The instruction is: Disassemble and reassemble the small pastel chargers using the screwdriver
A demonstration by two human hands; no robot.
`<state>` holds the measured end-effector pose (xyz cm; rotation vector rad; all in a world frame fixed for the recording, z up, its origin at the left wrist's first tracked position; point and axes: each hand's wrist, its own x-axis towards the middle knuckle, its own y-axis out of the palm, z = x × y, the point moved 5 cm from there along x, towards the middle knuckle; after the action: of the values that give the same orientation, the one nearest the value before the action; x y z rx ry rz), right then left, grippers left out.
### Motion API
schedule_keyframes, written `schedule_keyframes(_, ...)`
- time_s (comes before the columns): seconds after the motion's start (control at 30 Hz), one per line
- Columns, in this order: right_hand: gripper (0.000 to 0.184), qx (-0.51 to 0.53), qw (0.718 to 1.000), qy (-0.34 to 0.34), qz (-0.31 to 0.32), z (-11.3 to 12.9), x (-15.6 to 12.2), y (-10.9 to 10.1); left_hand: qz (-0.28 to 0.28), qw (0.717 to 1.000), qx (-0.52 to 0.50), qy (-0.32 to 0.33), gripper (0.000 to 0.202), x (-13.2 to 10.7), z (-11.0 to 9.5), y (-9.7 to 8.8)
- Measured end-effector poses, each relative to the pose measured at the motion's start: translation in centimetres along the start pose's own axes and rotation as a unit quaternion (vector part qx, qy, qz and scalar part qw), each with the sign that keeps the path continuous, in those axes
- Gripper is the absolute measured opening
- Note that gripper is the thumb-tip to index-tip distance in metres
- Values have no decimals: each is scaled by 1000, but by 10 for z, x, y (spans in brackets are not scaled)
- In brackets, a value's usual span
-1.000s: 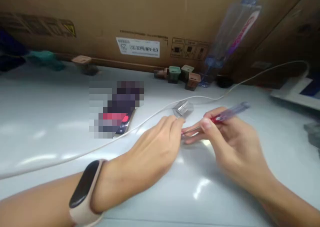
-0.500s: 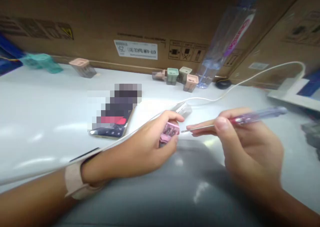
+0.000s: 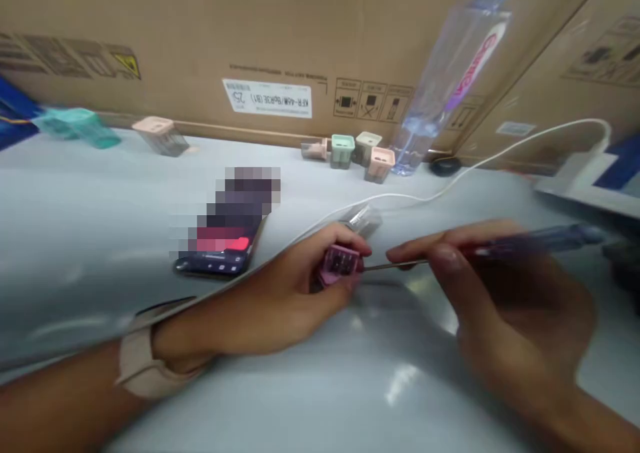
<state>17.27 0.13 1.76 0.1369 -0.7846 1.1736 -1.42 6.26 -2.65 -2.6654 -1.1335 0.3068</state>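
Note:
A pink pencil sharpener part (image 3: 341,264) with small dark details inside is pinched between the thumb and fingers of my left hand (image 3: 295,293). My right hand (image 3: 520,306) is closed round a screwdriver (image 3: 545,238) with a clear, purplish handle and a red collar. Its thin metal shaft points left, and the tip meets the right edge of the pink part by my left fingertips. Whether it touches the part I cannot tell. Just behind my left hand lies a clear plastic case (image 3: 367,218) on the white table (image 3: 280,400).
Several pastel sharpeners with clear bodies, including a green one (image 3: 343,151) and a peach one (image 3: 159,135), stand along a cardboard box (image 3: 175,33). A tall clear bottle (image 3: 450,73) leans there. A phone (image 3: 220,240) lies left; a white cable (image 3: 425,198) crosses the table.
The screwdriver's tip has come right up to the pink part, and its handle now lies further right and slightly lower. My left hand keeps its hold on the part.

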Motion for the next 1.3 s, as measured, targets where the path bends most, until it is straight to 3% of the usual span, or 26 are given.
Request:
schedule_keyframes(0.23,12,20,999,49,-9,-6,0,-1,-21,999,22,34,16,0,-6,3)
schedule_keyframes(0.37,11,49,998,47,1,-5,-1,0,-15,993,92,66,11,1,-15,3)
schedule_keyframes(0.6,11,89,992,71,47,-7,-1,4,26,984,163,66,26,-4,-26,7)
schedule_keyframes(0.77,14,26,995,33,90,-10,-4,4,61,981,176,54,26,-6,-25,9)
schedule_keyframes(1.07,15,-13,994,-16,104,-9,-2,2,80,978,178,74,23,-3,-26,5)
schedule_keyframes(1.3,10,-6,991,2,133,-10,1,3,98,972,193,88,25,-2,-27,5)
